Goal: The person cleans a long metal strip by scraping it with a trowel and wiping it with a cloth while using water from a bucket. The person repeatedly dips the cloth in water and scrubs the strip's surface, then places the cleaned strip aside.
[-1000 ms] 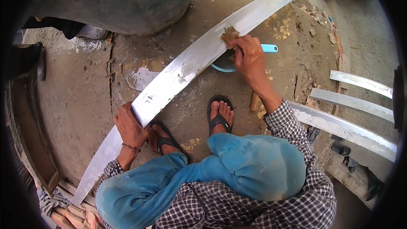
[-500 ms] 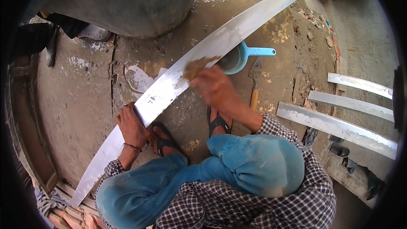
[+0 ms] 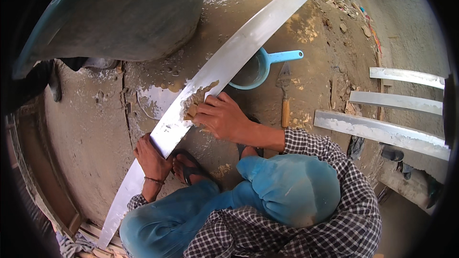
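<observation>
A long, flat silver metal straightedge bar (image 3: 248, 38) slants from lower left to upper right in front of my legs. My left hand (image 3: 153, 157) is wrapped round its edge near the lower part. Against the bar's middle, my right hand (image 3: 222, 117) presses a small tan-brown wad (image 3: 191, 112); whether it is a sponge or a folded rag I cannot tell. A wet brown smear (image 3: 198, 96) lies on the metal just beyond those fingers. Partly under the bar stands a light blue dipper (image 3: 285, 56) with a handle. A trowel (image 3: 285, 110) with a wooden handle lies right of my right hand.
A big dark tub (image 3: 129, 19) takes up the upper left, with another person's shoe (image 3: 55, 86) beside it. Three more metal bars (image 3: 382, 131) lie at the right. Muddy ground (image 3: 91, 138) spreads underneath, and a wooden frame (image 3: 43, 177) stands at the far left.
My right hand has moved down and left along the bar, closer to my left hand. The brown smear now sits lower on the metal. My left hand keeps its hold.
</observation>
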The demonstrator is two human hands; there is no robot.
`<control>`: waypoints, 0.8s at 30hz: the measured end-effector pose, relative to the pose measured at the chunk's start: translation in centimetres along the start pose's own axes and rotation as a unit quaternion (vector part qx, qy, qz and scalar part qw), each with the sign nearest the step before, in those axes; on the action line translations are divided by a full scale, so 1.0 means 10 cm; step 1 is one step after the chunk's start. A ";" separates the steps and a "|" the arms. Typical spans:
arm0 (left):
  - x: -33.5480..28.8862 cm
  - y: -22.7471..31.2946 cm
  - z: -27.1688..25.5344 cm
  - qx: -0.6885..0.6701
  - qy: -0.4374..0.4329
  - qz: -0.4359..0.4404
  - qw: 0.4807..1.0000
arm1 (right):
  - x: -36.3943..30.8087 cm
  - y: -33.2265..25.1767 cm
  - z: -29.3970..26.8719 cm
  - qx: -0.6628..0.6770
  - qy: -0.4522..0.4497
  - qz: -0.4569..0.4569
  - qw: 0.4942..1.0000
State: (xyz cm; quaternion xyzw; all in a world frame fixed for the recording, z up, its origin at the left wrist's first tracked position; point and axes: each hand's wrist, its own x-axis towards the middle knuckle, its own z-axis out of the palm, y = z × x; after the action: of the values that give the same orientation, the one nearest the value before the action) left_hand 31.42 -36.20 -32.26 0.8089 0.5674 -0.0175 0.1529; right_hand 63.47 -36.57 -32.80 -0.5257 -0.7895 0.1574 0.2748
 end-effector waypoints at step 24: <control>0.70 -0.46 -0.98 -0.233 -0.344 -0.022 0.909 | 0.19 1.43 -0.16 -0.060 -0.290 0.299 0.907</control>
State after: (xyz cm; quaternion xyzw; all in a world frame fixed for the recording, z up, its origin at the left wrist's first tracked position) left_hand 28.23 -25.73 -25.39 0.6814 0.4856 -0.1655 0.5220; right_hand 74.47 -29.22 -38.69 -0.6839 -0.6482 0.3297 -0.0585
